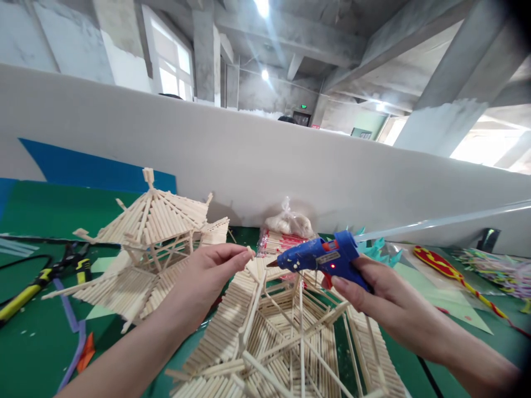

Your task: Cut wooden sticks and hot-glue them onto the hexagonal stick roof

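My right hand (373, 293) grips a blue glue gun (321, 257) with its nozzle aimed left; a red light glows on its body. My left hand (211, 271) pinches a small wooden stick piece (250, 253) just left of the nozzle tip. Both hands hover over a roof frame of wooden sticks (286, 337) lying on the green table (33, 354). A finished stick pavilion (145, 249) stands to the left, beside my left wrist.
A pack of sticks and a plastic bag (286, 229) sit behind the glue gun. Yellow-handled pliers (37, 282) and black cables lie at the far left. Coloured paper and a red-yellow ornament (443, 268) lie on the right. A white partition wall (290, 166) bounds the table's back.
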A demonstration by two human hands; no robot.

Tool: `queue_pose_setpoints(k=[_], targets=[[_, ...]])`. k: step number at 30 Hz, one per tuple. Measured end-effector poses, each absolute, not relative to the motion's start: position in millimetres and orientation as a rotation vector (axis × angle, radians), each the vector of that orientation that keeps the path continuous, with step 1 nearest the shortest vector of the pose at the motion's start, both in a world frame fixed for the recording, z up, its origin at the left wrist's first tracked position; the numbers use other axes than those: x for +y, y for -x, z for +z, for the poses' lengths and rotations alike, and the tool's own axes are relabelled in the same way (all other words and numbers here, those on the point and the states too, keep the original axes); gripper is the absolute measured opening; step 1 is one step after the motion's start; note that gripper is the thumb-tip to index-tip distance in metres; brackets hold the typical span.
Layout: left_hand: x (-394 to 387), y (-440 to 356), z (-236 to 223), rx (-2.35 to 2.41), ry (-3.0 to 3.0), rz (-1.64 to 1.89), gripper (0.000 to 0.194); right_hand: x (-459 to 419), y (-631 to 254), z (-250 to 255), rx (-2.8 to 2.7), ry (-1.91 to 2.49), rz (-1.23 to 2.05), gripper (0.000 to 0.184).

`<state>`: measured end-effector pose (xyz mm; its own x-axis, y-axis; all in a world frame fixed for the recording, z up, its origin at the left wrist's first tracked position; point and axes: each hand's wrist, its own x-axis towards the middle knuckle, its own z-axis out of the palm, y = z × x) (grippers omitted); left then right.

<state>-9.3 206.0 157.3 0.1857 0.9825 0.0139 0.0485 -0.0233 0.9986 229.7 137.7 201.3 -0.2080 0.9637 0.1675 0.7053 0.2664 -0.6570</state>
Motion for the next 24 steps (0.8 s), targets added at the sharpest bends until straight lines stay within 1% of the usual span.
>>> queue_pose_setpoints(k=[5, 15, 21, 24], targets=[[205, 7, 159, 1.081, -1.324, 1.042, 0.016, 137, -233, 197, -2.026, 1.588, 0.556, 0.029], [212, -4, 157, 0.992, -1.334, 1.026, 0.011, 142, -226, 201, -2.051, 1.471, 0.519, 0.021], [213, -3, 155, 1.004, -1.339, 1.024, 0.012, 143, -227, 200, -2.049, 1.516, 0.547, 0.028], [213, -4, 154, 0.986, -1.366, 1.028, 0.013, 143, -228, 200, -2.053, 1.506, 0.544, 0.027]])
